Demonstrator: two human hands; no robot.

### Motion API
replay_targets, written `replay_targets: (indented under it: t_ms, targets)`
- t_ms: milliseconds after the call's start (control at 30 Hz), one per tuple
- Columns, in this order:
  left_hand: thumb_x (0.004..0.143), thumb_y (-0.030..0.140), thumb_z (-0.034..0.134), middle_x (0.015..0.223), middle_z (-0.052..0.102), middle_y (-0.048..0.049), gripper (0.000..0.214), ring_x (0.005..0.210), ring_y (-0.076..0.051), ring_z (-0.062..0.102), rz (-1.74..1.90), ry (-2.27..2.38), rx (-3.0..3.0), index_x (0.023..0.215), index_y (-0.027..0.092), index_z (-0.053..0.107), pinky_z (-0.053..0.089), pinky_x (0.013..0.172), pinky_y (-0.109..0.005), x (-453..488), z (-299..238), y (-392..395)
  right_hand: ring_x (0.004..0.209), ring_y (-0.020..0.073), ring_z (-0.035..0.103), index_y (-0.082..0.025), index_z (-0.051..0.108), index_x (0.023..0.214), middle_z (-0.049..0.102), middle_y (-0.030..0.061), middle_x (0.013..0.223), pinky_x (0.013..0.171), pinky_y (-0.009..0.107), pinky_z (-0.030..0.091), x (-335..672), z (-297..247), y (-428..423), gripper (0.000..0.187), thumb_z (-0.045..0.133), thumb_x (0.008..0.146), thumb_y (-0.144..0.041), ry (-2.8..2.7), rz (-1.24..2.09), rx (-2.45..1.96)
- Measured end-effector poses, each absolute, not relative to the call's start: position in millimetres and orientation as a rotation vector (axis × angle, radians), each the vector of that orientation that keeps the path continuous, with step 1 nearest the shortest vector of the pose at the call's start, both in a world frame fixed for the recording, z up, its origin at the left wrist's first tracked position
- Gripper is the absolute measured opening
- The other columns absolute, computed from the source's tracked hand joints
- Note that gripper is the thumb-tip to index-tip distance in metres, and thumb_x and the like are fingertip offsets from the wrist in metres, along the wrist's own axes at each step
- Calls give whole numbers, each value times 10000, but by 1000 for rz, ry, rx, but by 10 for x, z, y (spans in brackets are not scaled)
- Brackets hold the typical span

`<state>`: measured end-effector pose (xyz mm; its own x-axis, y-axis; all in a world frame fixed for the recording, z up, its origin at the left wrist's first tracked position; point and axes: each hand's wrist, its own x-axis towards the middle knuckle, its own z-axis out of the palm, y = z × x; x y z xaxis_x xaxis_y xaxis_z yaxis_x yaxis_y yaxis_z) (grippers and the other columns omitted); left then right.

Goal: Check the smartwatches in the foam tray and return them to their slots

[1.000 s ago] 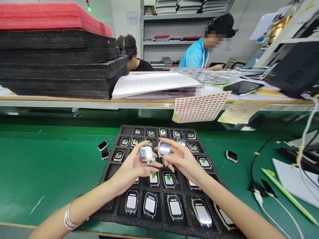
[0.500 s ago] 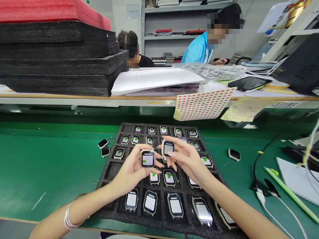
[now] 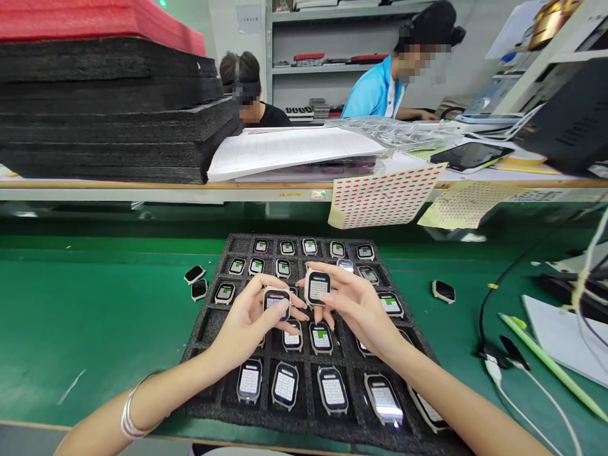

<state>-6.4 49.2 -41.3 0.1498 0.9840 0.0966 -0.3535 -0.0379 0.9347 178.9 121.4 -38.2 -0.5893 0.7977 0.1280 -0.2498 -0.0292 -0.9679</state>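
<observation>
My left hand (image 3: 251, 320) grips a smartwatch body (image 3: 274, 300) without a strap, its thumb lying on the lit screen. Close beside it, my right hand (image 3: 354, 301) holds another smartwatch body (image 3: 318, 287) by its edges, thumb on the lower right of the screen. Both are held above a dark foam tray (image 3: 216, 373) with square compartments. Several more strapless watches, such as one watch (image 3: 333, 389) in the front row, sit in the tray with lit screens showing white grids, some with green blocks. My hands hide part of the middle rows.
Two dark-screened watches (image 3: 194, 274) lie left of the tray, and one watch (image 3: 443, 291) lies right. A green pen (image 3: 551, 364), cables and white paper (image 3: 565, 335) are farther right. Stacked black foam (image 3: 104, 120) stands on the shelf ahead. Two people work beyond it.
My left thumb has moved from the watch's lower edge onto its screen. My right hand keeps its hold on the other watch. The view has shifted slightly.
</observation>
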Motion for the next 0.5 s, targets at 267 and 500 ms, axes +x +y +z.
replay_targets:
  t_ms: [267,500]
  targets:
    - [817,126,597,1118,600,-85,288,1049,-267,605,1259,774,1050,1049,220,455,516,881,-436,-80,-374,444,395,82,530,-178,655,1068,667,45,766,345,177,354,1764,-400,1140,244,635,855,-296,-1568,1438,-782]
    - [810,54,513,1012,614,-55,396,956,-205,598,1260,803,984,1159,227,441,529,772,-338,-62,-375,430,513,140,618,-210,608,1186,664,61,868,381,209,422,1842,-305,989,315,577,893,-321,-1566,1563,-658]
